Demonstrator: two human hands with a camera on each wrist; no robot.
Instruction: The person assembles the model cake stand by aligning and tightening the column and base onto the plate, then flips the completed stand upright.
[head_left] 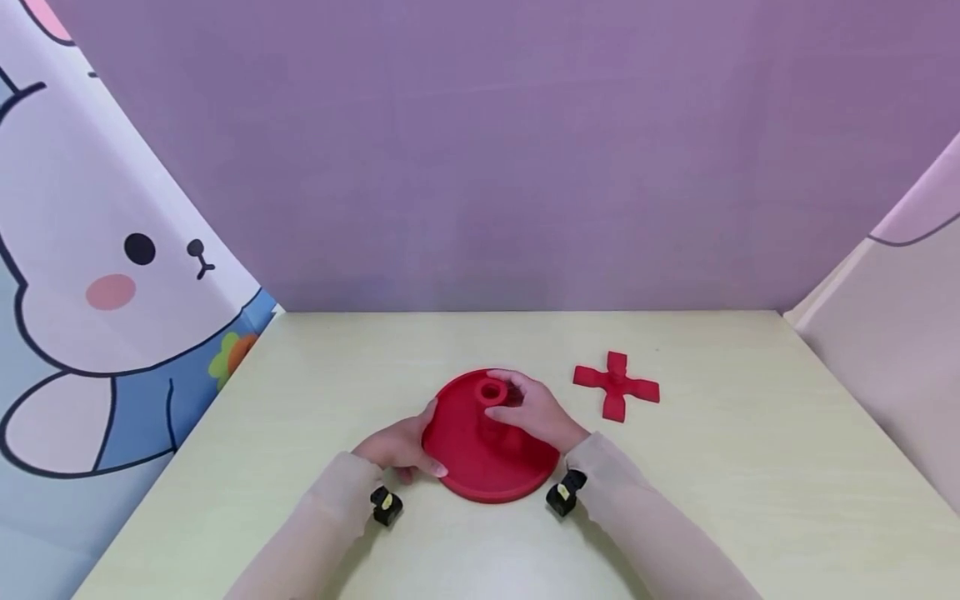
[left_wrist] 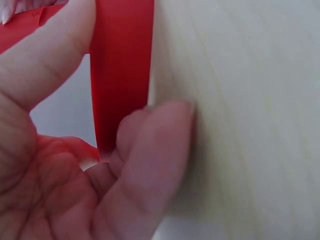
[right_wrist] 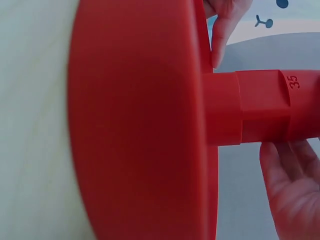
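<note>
A red round base (head_left: 472, 467) with a raised rim lies on the table in front of me. From its middle stands a red hollow post (right_wrist: 262, 107), upright and marked "35" near its top. At the base's left edge my left hand (head_left: 401, 446) grips the rim, which the left wrist view shows between thumb and fingers. My right hand (head_left: 540, 412) reaches over the base from the right and holds the upper part of the post between thumb and fingers. The far-side fingers are partly hidden behind the post in the head view.
A red cross-shaped piece (head_left: 616, 386) with a raised centre lies on the pale wooden table (head_left: 750, 467), behind and right of the base. A purple cloth wall (head_left: 525, 167) rises at the table's back edge, and printed cloth (head_left: 82, 208) hangs on the left.
</note>
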